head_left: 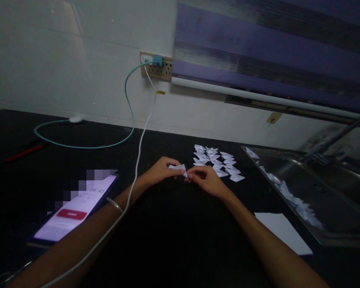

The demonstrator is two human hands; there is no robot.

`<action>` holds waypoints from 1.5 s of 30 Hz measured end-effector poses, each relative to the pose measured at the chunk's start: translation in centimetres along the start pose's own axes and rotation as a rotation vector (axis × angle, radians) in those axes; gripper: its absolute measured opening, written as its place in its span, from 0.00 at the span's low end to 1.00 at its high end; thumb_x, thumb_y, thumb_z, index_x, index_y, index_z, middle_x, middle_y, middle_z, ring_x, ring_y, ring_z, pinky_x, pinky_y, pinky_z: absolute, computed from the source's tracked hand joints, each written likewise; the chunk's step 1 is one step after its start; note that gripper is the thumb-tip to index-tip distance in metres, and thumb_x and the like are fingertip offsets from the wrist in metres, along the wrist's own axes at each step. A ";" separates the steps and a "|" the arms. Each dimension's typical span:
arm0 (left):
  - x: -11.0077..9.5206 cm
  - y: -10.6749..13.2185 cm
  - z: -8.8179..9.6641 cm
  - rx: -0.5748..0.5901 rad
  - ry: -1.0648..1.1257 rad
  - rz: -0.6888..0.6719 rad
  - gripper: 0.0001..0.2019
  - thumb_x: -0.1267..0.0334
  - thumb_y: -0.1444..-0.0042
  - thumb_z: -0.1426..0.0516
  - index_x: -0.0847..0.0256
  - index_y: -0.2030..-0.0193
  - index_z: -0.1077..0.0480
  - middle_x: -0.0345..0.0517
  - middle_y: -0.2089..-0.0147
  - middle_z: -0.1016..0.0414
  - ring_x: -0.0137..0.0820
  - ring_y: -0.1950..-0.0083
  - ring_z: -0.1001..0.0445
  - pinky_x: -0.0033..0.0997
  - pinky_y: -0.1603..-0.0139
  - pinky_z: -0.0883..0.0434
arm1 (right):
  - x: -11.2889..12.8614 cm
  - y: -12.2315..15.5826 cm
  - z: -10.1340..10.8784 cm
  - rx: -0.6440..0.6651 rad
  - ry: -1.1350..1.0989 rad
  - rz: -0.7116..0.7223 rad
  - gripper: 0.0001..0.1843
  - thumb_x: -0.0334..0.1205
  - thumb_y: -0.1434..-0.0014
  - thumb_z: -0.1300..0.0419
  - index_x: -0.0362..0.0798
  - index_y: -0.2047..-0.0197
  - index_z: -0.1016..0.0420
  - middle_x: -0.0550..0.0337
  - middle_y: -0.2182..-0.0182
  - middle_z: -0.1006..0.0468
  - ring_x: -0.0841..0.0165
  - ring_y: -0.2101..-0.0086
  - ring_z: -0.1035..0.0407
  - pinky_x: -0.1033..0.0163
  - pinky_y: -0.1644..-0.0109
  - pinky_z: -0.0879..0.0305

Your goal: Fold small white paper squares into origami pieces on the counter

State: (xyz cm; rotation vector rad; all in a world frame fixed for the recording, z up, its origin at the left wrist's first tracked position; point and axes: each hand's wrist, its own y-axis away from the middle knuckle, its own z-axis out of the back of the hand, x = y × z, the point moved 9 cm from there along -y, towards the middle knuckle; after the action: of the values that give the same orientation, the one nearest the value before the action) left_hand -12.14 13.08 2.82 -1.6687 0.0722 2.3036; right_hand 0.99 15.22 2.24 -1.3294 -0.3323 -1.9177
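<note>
Both hands meet over the dark countertop around a small piece of folded white paper [177, 167]. My left hand [161, 171] pinches the paper between thumb and fingers from the left. At its right corner, my right hand [208, 180] has thumb and fingertips closed on the paper's edge. Just beyond my right hand lie several folded white paper boats [217, 162], set out in rows. A stack of flat white paper [283, 232] rests near my right forearm.
A lit phone [75, 212] lies by my left forearm. A white cable [140, 148] runs down from the wall socket [156, 66] across that arm. A teal cable [87, 147] loops at the back left. On the right is a metal sink [327, 200], more folded papers [300, 206] along its edge.
</note>
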 end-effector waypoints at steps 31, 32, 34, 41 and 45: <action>0.7 0.0 -0.6 0.005 0.068 0.075 0.14 0.59 0.49 0.33 0.65 0.59 0.20 0.48 0.61 0.17 0.30 0.63 0.23 0.27 0.61 0.33 | -0.8 -0.2 1.1 -0.109 0.061 -0.019 0.06 0.37 0.41 0.36 0.48 0.66 0.17 0.59 0.71 0.18 0.67 0.69 0.25 0.62 0.64 0.32; 0.7 0.0 -0.5 0.005 0.049 0.075 0.14 0.58 0.48 0.34 0.66 0.59 0.19 0.48 0.64 0.18 0.29 0.65 0.24 0.27 0.63 0.34 | -0.8 -0.3 1.1 -0.116 0.049 -0.020 0.06 0.38 0.40 0.37 0.48 0.66 0.18 0.59 0.71 0.18 0.67 0.69 0.25 0.62 0.63 0.32; 0.8 0.0 -0.3 -0.003 0.012 0.065 0.14 0.56 0.44 0.36 0.66 0.60 0.19 0.46 0.68 0.19 0.27 0.69 0.26 0.25 0.67 0.36 | -0.7 -0.3 1.1 -0.123 0.010 -0.019 0.08 0.39 0.39 0.37 0.48 0.65 0.18 0.58 0.70 0.17 0.66 0.69 0.24 0.61 0.62 0.31; 1.3 -0.3 0.9 -0.103 0.027 0.028 0.14 0.54 0.44 0.36 0.65 0.68 0.20 0.43 0.74 0.23 0.25 0.73 0.29 0.24 0.70 0.37 | 0.6 0.3 3.0 -0.354 0.001 0.031 0.13 0.48 0.37 0.39 0.47 0.63 0.19 0.57 0.70 0.18 0.66 0.70 0.25 0.60 0.63 0.30; 1.1 -0.3 1.2 -0.150 0.040 0.045 0.12 0.57 0.44 0.36 0.65 0.71 0.20 0.43 0.76 0.24 0.25 0.75 0.30 0.24 0.71 0.37 | 2.3 1.4 4.0 -0.553 0.115 0.119 0.11 0.45 0.37 0.38 0.47 0.64 0.19 0.55 0.69 0.17 0.64 0.68 0.24 0.59 0.64 0.29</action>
State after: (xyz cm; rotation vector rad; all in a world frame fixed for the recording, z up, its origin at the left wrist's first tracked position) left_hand -13.46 13.86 2.23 -1.8036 -0.0562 2.3608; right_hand 4.34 15.60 5.68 -1.5291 0.3562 -2.0505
